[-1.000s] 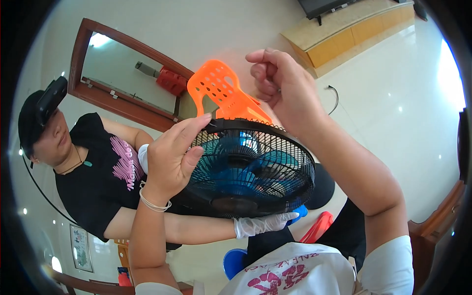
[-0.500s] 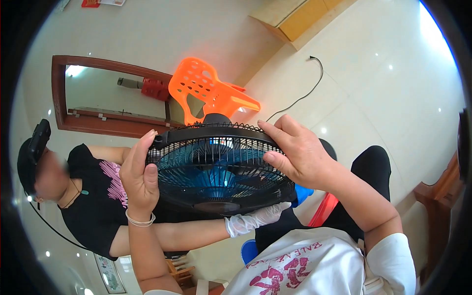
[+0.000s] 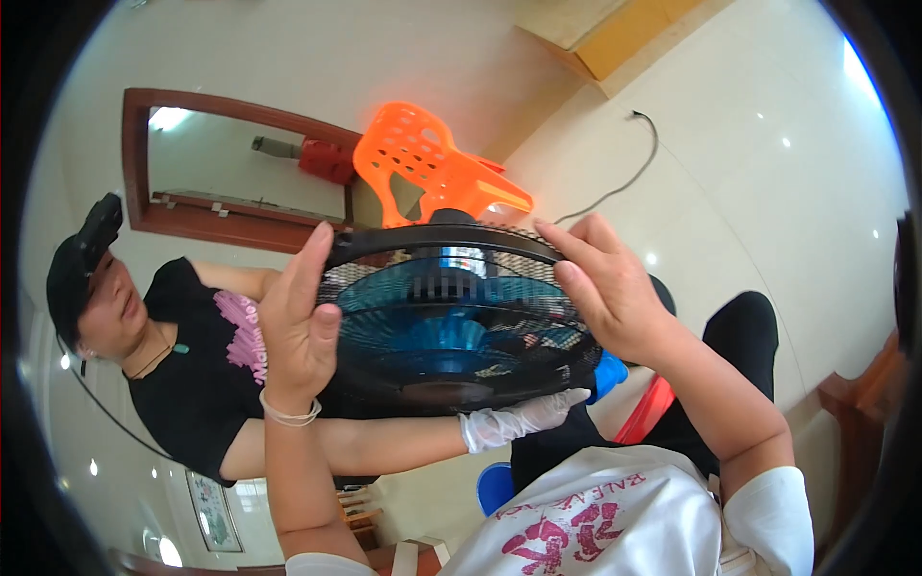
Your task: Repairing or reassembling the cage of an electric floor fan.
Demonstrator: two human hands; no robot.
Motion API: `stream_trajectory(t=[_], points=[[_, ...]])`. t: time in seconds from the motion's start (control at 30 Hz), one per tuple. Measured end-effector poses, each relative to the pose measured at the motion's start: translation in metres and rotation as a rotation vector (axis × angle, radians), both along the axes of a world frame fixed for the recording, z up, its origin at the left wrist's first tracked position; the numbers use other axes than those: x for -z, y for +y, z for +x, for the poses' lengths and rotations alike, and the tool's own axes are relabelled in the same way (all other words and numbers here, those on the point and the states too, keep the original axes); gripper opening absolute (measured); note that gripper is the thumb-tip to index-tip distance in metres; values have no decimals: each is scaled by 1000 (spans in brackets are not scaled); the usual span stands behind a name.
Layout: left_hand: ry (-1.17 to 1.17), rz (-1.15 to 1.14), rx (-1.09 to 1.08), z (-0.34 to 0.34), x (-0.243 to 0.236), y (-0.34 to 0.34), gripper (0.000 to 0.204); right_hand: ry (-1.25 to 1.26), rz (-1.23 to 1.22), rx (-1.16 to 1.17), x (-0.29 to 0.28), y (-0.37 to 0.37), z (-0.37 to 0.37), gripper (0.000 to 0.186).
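Before me is an electric fan with a black wire grille (image 3: 461, 370) and translucent blue blades (image 3: 451, 331). Its round black rim faces up toward me. My left hand (image 3: 301, 317) presses on the fan's left side, fingers straight along the rim and thumb apart. On the right side, my right hand (image 3: 615, 293) grips the rim, index finger on the top edge and thumb against the grille. A co-worker's hand in a white glove (image 3: 528, 420) supports the fan's near lower edge. Behind the rim shows the dark motor housing (image 3: 453, 217).
At the left sits a co-worker in a black shirt (image 3: 197, 336) and cap. An orange plastic chair (image 3: 432, 173) stands beyond the fan. A dark cable (image 3: 639, 173) lies on the tiled floor. A blue bucket (image 3: 496, 488) is near my lap; a framed mirror (image 3: 240, 163) is at the far left.
My view has shifted, so the fan, both hands and the co-worker appear slightly further right. Both hands stay on the fan, and the gloved hand remains beneath its near edge.
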State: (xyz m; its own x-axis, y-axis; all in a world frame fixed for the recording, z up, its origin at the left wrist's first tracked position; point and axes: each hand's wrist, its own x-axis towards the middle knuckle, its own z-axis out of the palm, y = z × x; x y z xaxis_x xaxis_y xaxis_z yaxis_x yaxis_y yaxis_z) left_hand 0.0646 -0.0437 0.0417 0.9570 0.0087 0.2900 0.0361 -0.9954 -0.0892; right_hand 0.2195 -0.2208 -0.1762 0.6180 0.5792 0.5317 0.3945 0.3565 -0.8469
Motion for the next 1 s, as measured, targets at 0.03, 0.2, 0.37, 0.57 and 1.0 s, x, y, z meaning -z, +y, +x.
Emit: stream_trajectory(t=[0.03,0.2,0.37,0.57,1.0], points=[[6,7,6,0,-4,-3,63,-10,27,-16,-3,-2,1,39],[-8,-18,34,3,-4,-1,59,-95,-35,-33,-9,-4,7,43],[-11,-28,76,4,-4,-1,58,-223,-5,-9,-23,-2,11,46],[-46,-26,74,6,-2,1,62,-261,77,-62,-39,7,20,42],[18,-20,22,12,-8,-1,68,-259,41,-65,-59,10,26,34]])
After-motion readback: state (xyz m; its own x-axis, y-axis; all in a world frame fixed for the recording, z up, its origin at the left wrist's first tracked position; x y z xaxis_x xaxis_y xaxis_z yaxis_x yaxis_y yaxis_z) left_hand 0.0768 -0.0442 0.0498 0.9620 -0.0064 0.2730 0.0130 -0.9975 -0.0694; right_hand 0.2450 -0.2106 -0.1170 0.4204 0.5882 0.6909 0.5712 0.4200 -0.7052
